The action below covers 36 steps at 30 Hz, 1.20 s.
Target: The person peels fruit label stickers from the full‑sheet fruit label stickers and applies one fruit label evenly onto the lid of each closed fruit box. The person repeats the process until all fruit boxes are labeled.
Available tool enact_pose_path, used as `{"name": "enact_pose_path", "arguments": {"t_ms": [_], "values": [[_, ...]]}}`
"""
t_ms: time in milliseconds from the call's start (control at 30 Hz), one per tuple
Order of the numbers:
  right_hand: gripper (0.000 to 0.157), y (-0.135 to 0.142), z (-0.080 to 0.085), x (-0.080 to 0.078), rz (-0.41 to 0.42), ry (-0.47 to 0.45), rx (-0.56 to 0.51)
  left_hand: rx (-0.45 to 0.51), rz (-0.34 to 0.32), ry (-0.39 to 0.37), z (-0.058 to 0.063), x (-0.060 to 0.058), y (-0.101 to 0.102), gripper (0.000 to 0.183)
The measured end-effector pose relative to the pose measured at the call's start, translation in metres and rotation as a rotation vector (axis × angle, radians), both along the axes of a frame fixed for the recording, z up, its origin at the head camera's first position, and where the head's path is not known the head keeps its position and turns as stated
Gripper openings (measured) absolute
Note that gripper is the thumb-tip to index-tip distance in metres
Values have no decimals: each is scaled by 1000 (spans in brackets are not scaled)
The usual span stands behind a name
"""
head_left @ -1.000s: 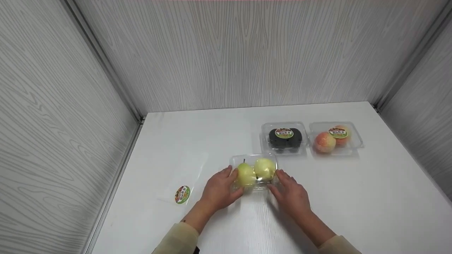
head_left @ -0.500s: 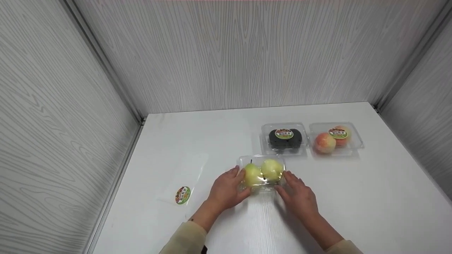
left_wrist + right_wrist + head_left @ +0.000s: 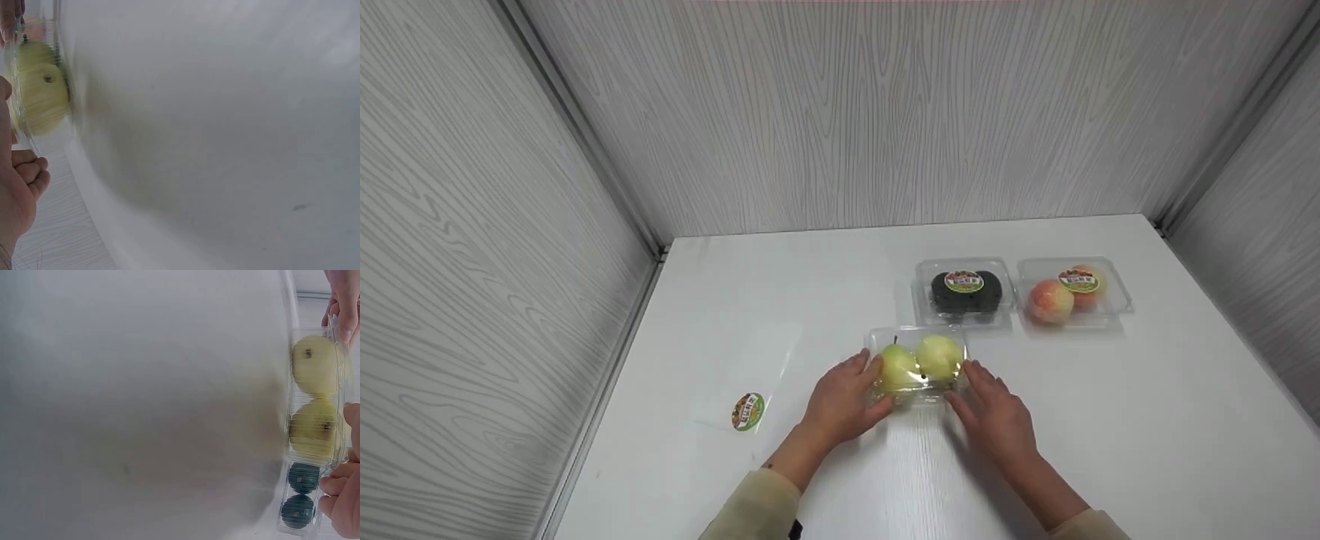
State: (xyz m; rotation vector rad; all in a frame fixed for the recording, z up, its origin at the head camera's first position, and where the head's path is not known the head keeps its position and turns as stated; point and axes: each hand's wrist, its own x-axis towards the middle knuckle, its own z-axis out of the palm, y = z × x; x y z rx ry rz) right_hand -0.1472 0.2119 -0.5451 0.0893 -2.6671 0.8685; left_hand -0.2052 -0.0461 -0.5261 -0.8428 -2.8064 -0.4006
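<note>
A clear plastic fruit box (image 3: 915,331) with two yellow-green pears (image 3: 897,367) in it is in the middle of the white table, its lid down. My left hand (image 3: 840,401) grips its left end, thumb at the near corner. At the opposite end my right hand (image 3: 997,420) holds the box, thumb at the front and fingers along the side. In the left wrist view the pears (image 3: 44,104) show through the box wall. The right wrist view has curled fingers (image 3: 334,486) at the box's rim, close to the tabletop.
Behind stands a labelled clear box (image 3: 922,274) of dark round fruits. Right of it is another labelled box (image 3: 1117,296) with two red-and-yellow fruits. An oval fruit sticker (image 3: 748,413) on a transparent sheet lies to the left. Wood-grain panels (image 3: 840,112) enclose the table's back and sides.
Both hands have shifted the box of pears slightly to the right, mostly in the first half second. The other two boxes and the sticker stay in place.
</note>
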Motion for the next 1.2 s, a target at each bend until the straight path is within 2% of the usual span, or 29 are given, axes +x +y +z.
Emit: {"name": "enact_pose_path", "arguments": {"t_ms": [433, 600, 700, 867, 1067, 1200], "values": [[58, -3, 3, -1, 3, 43, -12, 26, 24, -76, 11, 1, 0, 64], [63, -5, 3, 0, -5, 19, -35, 55, 43, -101, 17, 1, -8, 65], [65, -7, 5, 0, -2, 13, -38, 79, 103, -104, 22, 0, -20, 64], [64, -17, 13, -1, 27, 60, -40, 123, 217, -78, 32, -7, -49, 60], [65, -35, 25, -8, 81, 48, -25, 210, 256, 14, 40, -17, -88, 53], [66, -54, 35, -17, 136, 49, -7, 207, 334, -27, 47, -20, -110, 55]]}}
